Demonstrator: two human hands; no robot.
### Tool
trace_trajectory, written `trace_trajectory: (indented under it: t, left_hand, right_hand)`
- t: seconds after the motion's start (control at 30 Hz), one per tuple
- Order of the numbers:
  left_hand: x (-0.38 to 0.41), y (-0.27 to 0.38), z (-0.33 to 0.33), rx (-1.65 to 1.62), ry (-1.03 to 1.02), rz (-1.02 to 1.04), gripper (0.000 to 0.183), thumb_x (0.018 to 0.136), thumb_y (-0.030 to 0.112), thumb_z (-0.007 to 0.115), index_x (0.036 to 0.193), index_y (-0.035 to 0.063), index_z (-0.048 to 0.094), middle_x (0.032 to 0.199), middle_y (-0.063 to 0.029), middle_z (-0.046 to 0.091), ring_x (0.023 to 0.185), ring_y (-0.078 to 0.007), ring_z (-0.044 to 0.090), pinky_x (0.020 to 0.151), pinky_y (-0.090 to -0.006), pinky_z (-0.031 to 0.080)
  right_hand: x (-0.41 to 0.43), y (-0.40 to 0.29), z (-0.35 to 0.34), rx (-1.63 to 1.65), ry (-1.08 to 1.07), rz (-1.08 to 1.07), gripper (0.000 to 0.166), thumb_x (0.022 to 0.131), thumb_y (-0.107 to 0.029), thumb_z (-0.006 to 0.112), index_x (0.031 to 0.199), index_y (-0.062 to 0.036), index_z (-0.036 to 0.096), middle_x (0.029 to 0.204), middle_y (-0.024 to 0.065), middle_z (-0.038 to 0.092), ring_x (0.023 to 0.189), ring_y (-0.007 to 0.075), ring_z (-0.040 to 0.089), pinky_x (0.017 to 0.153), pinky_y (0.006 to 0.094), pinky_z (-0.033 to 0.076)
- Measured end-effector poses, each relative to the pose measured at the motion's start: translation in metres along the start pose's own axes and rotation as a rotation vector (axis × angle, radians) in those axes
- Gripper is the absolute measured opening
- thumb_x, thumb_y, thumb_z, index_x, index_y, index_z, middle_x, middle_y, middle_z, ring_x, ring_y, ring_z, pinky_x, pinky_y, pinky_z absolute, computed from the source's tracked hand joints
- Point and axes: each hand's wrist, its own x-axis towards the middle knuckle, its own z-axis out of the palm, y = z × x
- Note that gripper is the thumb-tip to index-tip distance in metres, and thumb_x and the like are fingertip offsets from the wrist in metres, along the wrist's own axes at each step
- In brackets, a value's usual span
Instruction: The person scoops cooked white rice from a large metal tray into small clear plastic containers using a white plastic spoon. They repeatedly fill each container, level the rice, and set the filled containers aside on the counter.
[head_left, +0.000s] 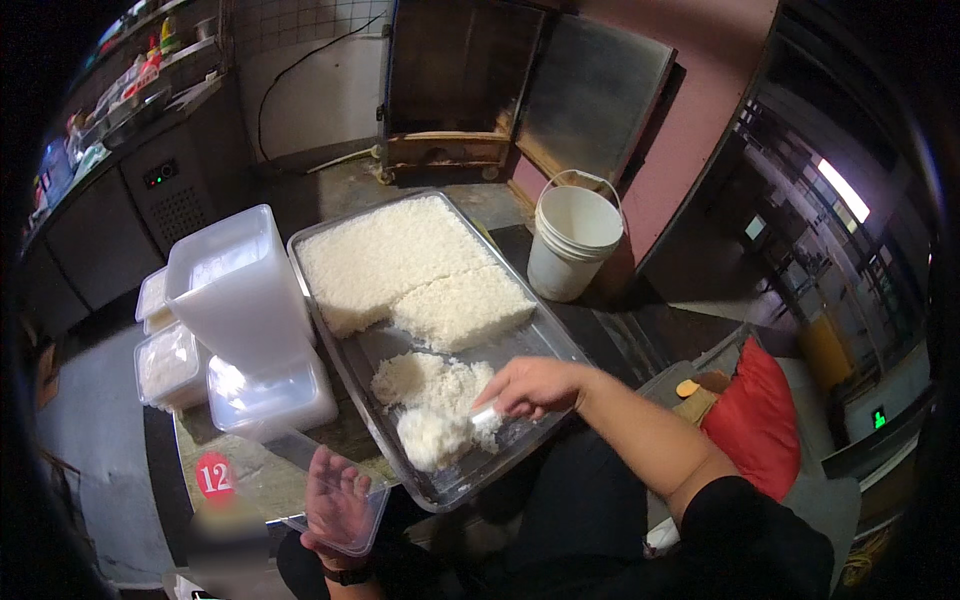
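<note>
My left hand (337, 491) supports a clear plastic tub (281, 461) from below and behind, its fingers showing through the wall. In my right hand (532, 386) is a pale utensil (484, 414), partly covered by the fingers. A lump of white rice (431, 440) lies at its end, over the near part of a metal tray (551, 337). Loose rice (409, 375) is spread beside that lump. Farther back in the tray sits a thick slab of cooked rice (390, 247), with a cut block (465, 307) on its near side.
Left of the tray stand a tall stack of plastic tubs (225, 322), a lower plastic stack (274, 401) and rice-filled tubs (169, 360). A white bucket (570, 247) is beyond the tray's right side. A red cushion (757, 420) lies right of my arm.
</note>
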Motion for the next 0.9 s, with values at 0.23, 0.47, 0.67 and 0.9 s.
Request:
trace_trajectory:
  t: [0.23, 0.47, 0.67, 0.9]
  left_hand:
    - [0.015, -0.014, 0.046, 0.177, 0.014, -0.146, 0.135, 0.062, 0.055, 0.093, 0.163, 0.0240, 0.009, 0.149, -0.0188, 0.043, 0.132, -0.0354, 0.051, 0.109, -0.0505, 0.047]
    - [0.026, -0.035, 0.038, -0.221, -0.051, -0.232, 0.116, 0.074, 0.096, 0.042, 0.161, 0.0225, 0.021, 0.160, -0.0173, 0.032, 0.141, -0.0415, 0.041, 0.116, -0.0577, 0.034]
    - [0.029, -0.033, 0.044, -0.297, 0.133, -0.262, 0.102, 0.084, 0.091, 0.031, 0.154, 0.0163, 0.037, 0.152, -0.0161, 0.046, 0.135, -0.0409, 0.048, 0.110, -0.0637, 0.037]
    - [0.024, -0.027, 0.038, -0.323, 0.145, -0.236, 0.096, 0.091, 0.085, 0.018, 0.156, 0.0157, 0.033, 0.146, -0.0243, 0.049, 0.128, -0.0433, 0.054, 0.109, -0.0621, 0.040]
  right_hand:
    - [-0.059, -0.074, 0.028, -0.288, 0.258, -0.366, 0.034, 0.095, -0.008, 0.061, 0.127, -0.0028, 0.069, 0.074, 0.0002, 0.061, 0.059, 0.0076, 0.052, 0.052, 0.0241, 0.043]
    - [-0.028, -0.010, 0.126, -1.309, 0.577, -0.907, 0.050, 0.089, -0.005, 0.059, 0.139, -0.0044, 0.056, 0.081, 0.0084, 0.054, 0.069, 0.0291, 0.059, 0.063, 0.0403, 0.052]
    - [-0.014, 0.012, 0.135, -1.215, 0.546, -0.968, 0.049, 0.090, -0.006, 0.060, 0.138, -0.0038, 0.055, 0.087, 0.0114, 0.059, 0.076, 0.0305, 0.062, 0.071, 0.0395, 0.053]
    - [-0.042, 0.007, 0.131, -0.336, 0.284, -0.689, 0.028, 0.099, -0.006, 0.059, 0.126, 0.0006, 0.065, 0.110, 0.0127, 0.072, 0.097, 0.0153, 0.068, 0.085, 0.0278, 0.053]
